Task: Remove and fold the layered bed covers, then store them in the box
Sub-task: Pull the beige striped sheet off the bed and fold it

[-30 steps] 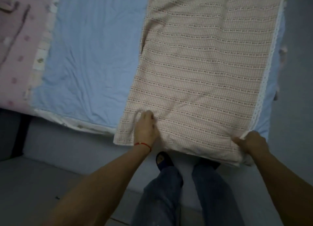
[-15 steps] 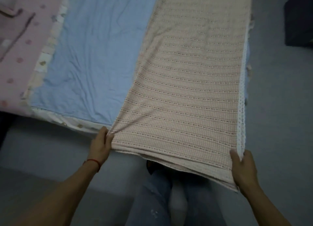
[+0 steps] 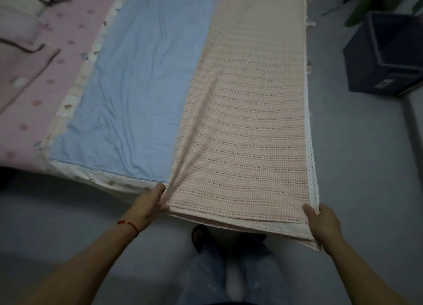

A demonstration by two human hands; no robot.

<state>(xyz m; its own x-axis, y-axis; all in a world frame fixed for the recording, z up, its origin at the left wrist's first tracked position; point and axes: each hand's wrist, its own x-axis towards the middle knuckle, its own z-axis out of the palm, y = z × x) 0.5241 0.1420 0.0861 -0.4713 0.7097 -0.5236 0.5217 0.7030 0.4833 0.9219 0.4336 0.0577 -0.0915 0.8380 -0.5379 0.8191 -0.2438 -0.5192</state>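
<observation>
A beige striped cover [image 3: 247,121] with a white lace edge lies folded lengthwise along the right side of the bed. Its near end is lifted off the bed's foot and stretched taut. My left hand [image 3: 146,205] grips the near left corner. My right hand [image 3: 320,222] pinches the near right corner by the lace edge. A light blue cover [image 3: 142,87] lies flat on the bed to the left, and a pink dotted cover [image 3: 45,76] lies further left. A dark storage box [image 3: 384,60] stands open on the floor at the upper right.
Grey floor [image 3: 366,167] runs along the right of the bed and under my feet. My legs in jeans and a dark shoe [image 3: 199,237] show below the lifted cover. Pink pillows [image 3: 20,30] sit at the upper left.
Both hands have gone from pressing the cover's near end on the bed to gripping its corners and pulling it back toward me, lifted and taut. The box has come into view.
</observation>
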